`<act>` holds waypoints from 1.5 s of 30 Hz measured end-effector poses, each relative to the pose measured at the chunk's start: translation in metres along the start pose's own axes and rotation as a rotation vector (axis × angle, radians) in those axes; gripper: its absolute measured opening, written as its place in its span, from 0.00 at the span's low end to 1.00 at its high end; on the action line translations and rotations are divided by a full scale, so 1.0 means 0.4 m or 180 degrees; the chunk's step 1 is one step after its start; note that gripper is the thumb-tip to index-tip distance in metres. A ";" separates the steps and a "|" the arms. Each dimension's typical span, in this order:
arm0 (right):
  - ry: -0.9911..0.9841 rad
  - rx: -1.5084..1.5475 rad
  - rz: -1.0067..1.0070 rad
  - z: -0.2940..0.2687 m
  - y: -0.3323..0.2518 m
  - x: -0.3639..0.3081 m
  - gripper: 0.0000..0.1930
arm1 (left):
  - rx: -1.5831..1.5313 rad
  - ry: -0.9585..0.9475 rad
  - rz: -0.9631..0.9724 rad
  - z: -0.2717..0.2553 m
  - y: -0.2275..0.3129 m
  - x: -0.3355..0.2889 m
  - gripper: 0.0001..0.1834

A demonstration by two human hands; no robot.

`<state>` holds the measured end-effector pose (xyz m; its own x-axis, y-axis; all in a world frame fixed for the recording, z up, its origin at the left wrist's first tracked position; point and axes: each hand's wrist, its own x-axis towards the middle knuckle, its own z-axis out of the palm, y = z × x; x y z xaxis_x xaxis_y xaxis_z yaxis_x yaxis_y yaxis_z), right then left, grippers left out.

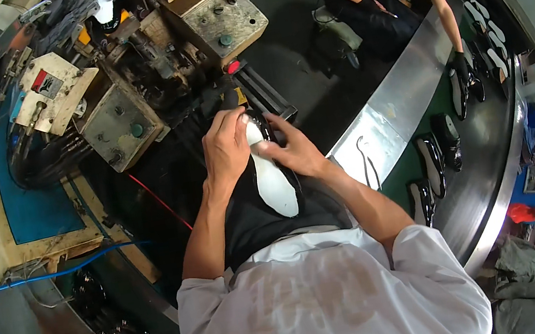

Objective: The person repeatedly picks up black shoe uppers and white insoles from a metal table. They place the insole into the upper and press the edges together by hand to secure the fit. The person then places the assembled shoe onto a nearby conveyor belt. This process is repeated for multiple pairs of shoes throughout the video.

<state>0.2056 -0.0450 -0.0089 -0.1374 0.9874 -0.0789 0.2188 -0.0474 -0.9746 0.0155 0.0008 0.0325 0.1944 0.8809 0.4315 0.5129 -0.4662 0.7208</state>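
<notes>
A glossy black shoe (296, 183) is held sole up above my lap, with a white sole-shaped piece (275, 186) lying along its underside. My left hand (226, 147) is closed around the far end of the shoe from the left, thumb near the tip of the white piece. From the right, my right hand (292, 147) grips the same shoe, its thumb pressing on the white piece and its fingers at the black side. The fingers beneath the shoe are partly hidden.
Ahead stands a grimy machine with two control boxes (222, 24) and a red button (233, 67). To the right, a metal ledge (373, 126) borders a conveyor carrying several black shoes (432, 162). A co-worker's gloved hand (458, 65) touches shoes there. A blue hose (53, 274) runs at left.
</notes>
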 end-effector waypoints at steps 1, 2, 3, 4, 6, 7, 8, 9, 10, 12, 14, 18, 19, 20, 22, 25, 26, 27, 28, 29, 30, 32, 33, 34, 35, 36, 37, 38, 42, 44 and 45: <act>-0.0015 -0.0390 -0.0067 0.001 -0.044 0.013 0.46 | 0.0078 -0.0098 0.0074 -0.018 0.000 -0.001 0.12; -0.0010 -0.0778 -0.0125 0.001 -0.088 0.021 0.42 | 0.0152 -0.0208 0.0160 -0.040 0.001 -0.002 0.12; -0.0009 -0.0990 -0.0277 0.000 -0.093 0.031 0.37 | 0.0182 -0.0299 0.0314 -0.052 0.002 0.013 0.13; 0.0010 -0.1217 -0.0421 -0.001 -0.094 0.033 0.32 | 0.0235 -0.0515 0.0362 -0.072 0.008 0.021 0.14; -0.0257 -0.1294 -0.0596 0.002 -0.108 0.043 0.23 | 0.0286 -0.0688 0.0340 -0.105 -0.017 0.011 0.16; -0.0350 -0.1315 -0.0772 0.000 -0.107 0.045 0.21 | 0.0200 -0.0741 0.0436 -0.115 -0.021 0.012 0.17; -0.0662 -0.1361 -0.0674 -0.013 -0.120 0.051 0.20 | 0.0157 -0.0766 0.0465 -0.118 -0.034 0.006 0.17; -0.0557 -0.1501 -0.0934 -0.011 -0.094 0.053 0.20 | 0.0067 -0.0885 0.0443 -0.116 -0.016 0.019 0.17; -0.0556 -0.1952 -0.1376 -0.006 -0.081 0.051 0.19 | 0.0027 -0.1019 0.0355 -0.128 -0.001 0.023 0.17; -0.0395 -0.1970 -0.1270 0.010 -0.050 0.043 0.21 | 0.0169 -0.1132 0.0343 -0.130 0.006 0.034 0.17; -0.0241 -0.1751 -0.1086 0.022 -0.076 0.030 0.27 | 0.0250 -0.1099 0.0335 -0.141 0.004 0.035 0.16; -0.0400 -0.1758 -0.1002 0.018 -0.127 0.052 0.27 | 0.0385 -0.0833 0.0497 -0.150 0.007 0.033 0.14; -0.0512 -0.1768 -0.1005 0.010 -0.127 0.062 0.26 | 0.0453 -0.0848 0.0559 -0.151 0.009 0.032 0.14; -0.0623 -0.1780 -0.1009 0.002 -0.129 0.070 0.25 | 0.0522 -0.0863 0.0620 -0.151 0.009 0.028 0.15; -0.0673 -0.1743 -0.1232 -0.005 -0.136 0.073 0.20 | 0.0549 -0.0915 0.0678 -0.154 0.011 0.028 0.15; -0.0708 -0.1984 -0.1540 -0.012 -0.128 0.083 0.16 | 0.0662 -0.1049 0.0766 -0.151 0.010 0.034 0.15; -0.0759 -0.1972 -0.1478 -0.016 -0.125 0.087 0.16 | 0.0710 -0.1107 0.0820 -0.152 0.012 0.038 0.15; -0.0820 -0.1955 -0.1415 -0.017 -0.129 0.087 0.16 | 0.0762 -0.1165 0.0862 -0.154 0.013 0.039 0.15; -0.0880 -0.1938 -0.1352 -0.020 -0.134 0.089 0.16 | 0.0815 -0.1224 0.0904 -0.157 0.012 0.038 0.15; -0.0950 -0.1680 -0.1021 -0.026 -0.142 0.080 0.15 | 0.0915 -0.1340 0.0934 -0.161 0.002 0.035 0.17; -0.1039 -0.1559 -0.0644 -0.032 -0.123 0.081 0.22 | 0.0945 -0.1311 0.1009 -0.165 0.002 0.032 0.18; -0.1135 -0.1198 0.0132 -0.030 -0.140 0.011 0.45 | 0.1041 -0.1238 0.1064 -0.186 -0.007 0.016 0.20; -0.1168 -0.1397 0.0275 -0.024 -0.100 -0.031 0.54 | 0.1093 -0.1160 0.1125 -0.190 -0.004 0.019 0.21; -0.1205 -0.1599 0.0436 -0.001 -0.043 -0.079 0.63 | 0.1131 -0.1086 0.1172 -0.191 0.000 0.019 0.22; -0.0741 -0.1184 0.0041 0.036 0.024 -0.126 0.64 | 0.1158 -0.1018 0.1207 -0.191 0.008 0.013 0.23; -0.0754 -0.1035 0.0017 0.035 -0.004 -0.135 0.64 | 0.1191 -0.0976 0.1154 -0.198 0.013 -0.019 0.24; -0.0802 -0.0849 0.0056 0.025 -0.061 -0.142 0.64 | 0.1054 -0.0749 0.1144 -0.211 0.034 -0.031 0.26; -0.0833 -0.0647 0.0167 0.015 -0.098 -0.141 0.64 | 0.0584 -0.0616 0.1168 -0.234 0.063 -0.024 0.28; 0.0034 -0.0700 -0.1364 0.041 -0.019 -0.076 0.59 | -0.2075 -0.0927 -0.0104 -0.259 0.148 -0.089 0.50; 0.0064 -0.0784 -0.1793 0.052 0.055 -0.060 0.58 | -0.2010 -0.0598 -0.0413 -0.200 0.145 -0.132 0.57; 0.0053 -0.0841 -0.1855 0.060 0.088 -0.063 0.58 | -0.1640 -0.0643 -0.0370 -0.183 0.141 -0.142 0.57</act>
<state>0.1937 -0.0753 -0.0463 -0.2911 0.8422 0.4539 0.3437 0.5348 -0.7719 -0.0278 -0.0816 0.0885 0.3432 0.9033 0.2576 0.0760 -0.3000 0.9509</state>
